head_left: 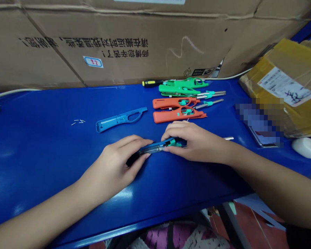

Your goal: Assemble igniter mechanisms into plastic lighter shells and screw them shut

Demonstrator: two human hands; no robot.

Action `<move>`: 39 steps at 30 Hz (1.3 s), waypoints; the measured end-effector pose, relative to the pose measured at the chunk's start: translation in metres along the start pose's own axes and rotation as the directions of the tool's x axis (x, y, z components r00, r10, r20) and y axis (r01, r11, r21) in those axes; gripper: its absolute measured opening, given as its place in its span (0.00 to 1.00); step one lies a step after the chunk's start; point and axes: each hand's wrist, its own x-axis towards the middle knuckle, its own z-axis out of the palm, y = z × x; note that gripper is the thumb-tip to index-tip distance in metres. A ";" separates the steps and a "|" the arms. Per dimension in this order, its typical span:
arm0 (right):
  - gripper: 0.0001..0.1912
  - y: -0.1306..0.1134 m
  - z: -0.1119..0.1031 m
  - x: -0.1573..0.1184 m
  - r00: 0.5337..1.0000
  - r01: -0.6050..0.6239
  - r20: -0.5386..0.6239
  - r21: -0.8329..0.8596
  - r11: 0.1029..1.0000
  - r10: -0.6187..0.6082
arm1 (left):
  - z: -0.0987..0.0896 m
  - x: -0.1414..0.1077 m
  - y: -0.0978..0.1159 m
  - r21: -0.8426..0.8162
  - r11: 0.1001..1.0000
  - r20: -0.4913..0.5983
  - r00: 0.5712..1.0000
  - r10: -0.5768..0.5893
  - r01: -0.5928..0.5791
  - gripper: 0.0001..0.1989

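Observation:
Both hands grip a partly assembled blue plastic utility lighter (155,148) lying lengthwise over the blue workbench (54,155). My left hand (120,155) holds its dark end, and my right hand (194,141) pinches the end with teal parts. A thin metal tube (229,138) shows beyond my right hand. A separate blue lighter shell (120,119) lies just above my left hand. Farther back lie orange lighter bodies (178,110) and green lighter bodies (182,88), some with metal nozzles.
A yellow-handled screwdriver (152,83) lies at the back, near tiny metal pieces (78,121) on the left. Cardboard (119,41) walls the bench's far side. A taped parcel (282,86), a pixelated flat object (259,124) and a white object (307,147) sit right.

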 end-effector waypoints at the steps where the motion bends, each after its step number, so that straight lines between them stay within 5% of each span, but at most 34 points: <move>1: 0.05 0.000 0.000 0.000 1.000 -0.002 0.000 -0.001 1.000 0.002 | 0.000 0.000 0.000 -0.011 1.000 0.005 1.000 0.003 -0.003 0.12; 11: 0.05 0.001 0.004 0.002 0.999 -0.011 -0.041 0.049 0.999 0.013 | 0.001 0.000 -0.007 0.001 1.000 0.006 1.000 0.007 -0.007 0.15; 22: 0.17 0.002 0.001 -0.001 0.986 0.039 -0.164 0.003 0.999 -0.038 | 0.002 0.000 -0.009 0.117 0.993 0.049 0.998 -0.037 0.031 0.20; 28: 0.08 -0.002 -0.020 -0.003 0.958 0.037 -0.283 -0.058 0.998 -0.052 | 0.001 0.001 -0.008 0.139 0.990 0.023 0.999 0.028 -0.031 0.19; 31: 0.05 -0.001 -0.034 -0.009 0.975 0.012 -0.218 -0.125 0.992 -0.039 | 0.001 0.000 -0.007 0.203 0.973 0.058 0.994 0.096 -0.106 0.19; 35: 0.04 0.008 -0.050 -0.019 1.000 0.005 0.006 -0.219 0.976 -0.003 | 0.001 -0.002 -0.010 0.303 0.939 0.118 0.984 0.134 -0.164 0.20; 39: 0.06 0.018 -0.055 -0.024 0.997 -0.051 0.038 -0.278 0.959 0.064 | -0.001 -0.001 -0.012 0.364 0.916 0.121 0.983 0.136 -0.172 0.19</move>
